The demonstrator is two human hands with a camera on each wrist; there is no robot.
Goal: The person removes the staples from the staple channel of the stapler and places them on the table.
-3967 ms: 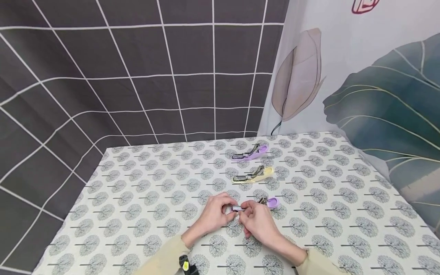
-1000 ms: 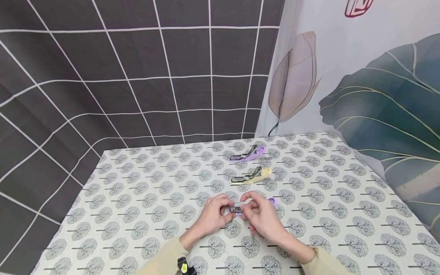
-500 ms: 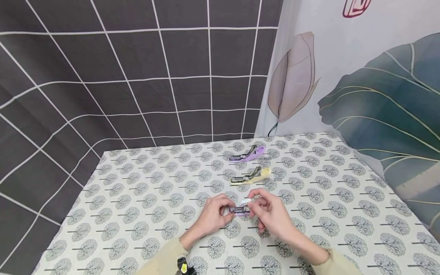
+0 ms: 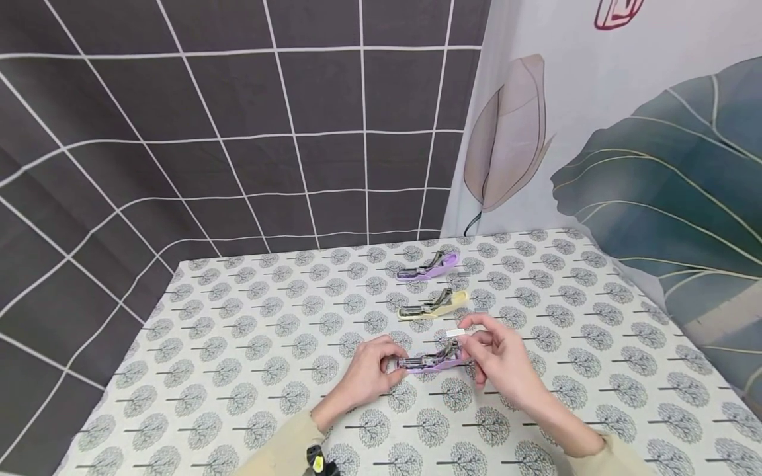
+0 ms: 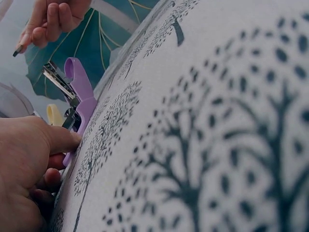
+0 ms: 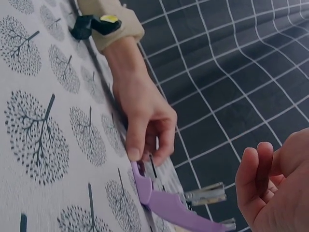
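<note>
An opened purple stapler (image 4: 424, 362) lies on the patterned cloth, its metal parts tilted up toward the right end. My left hand (image 4: 370, 371) pinches its left end between thumb and fingers; the left wrist view shows the thumb against the purple base (image 5: 86, 104). To the right, my right hand (image 4: 503, 357) holds a small pale strip (image 4: 455, 333), seemingly staples, between thumb and index finger, raised above the stapler. In the right wrist view the strip is hidden, and the purple stapler (image 6: 171, 207) appears below the left hand.
Behind lie an opened yellow stapler (image 4: 431, 306) and another opened purple stapler (image 4: 428, 268). Small grey strips lie beside them, one at the yellow stapler's right (image 4: 481, 311). A dark gridded curtain (image 4: 309, 132) stands at the table's far edge.
Both hands were close together at the stapler's left part. My right hand has since drawn the pale strip up and to the right, uncovering the stapler. My left hand stays at its end.
</note>
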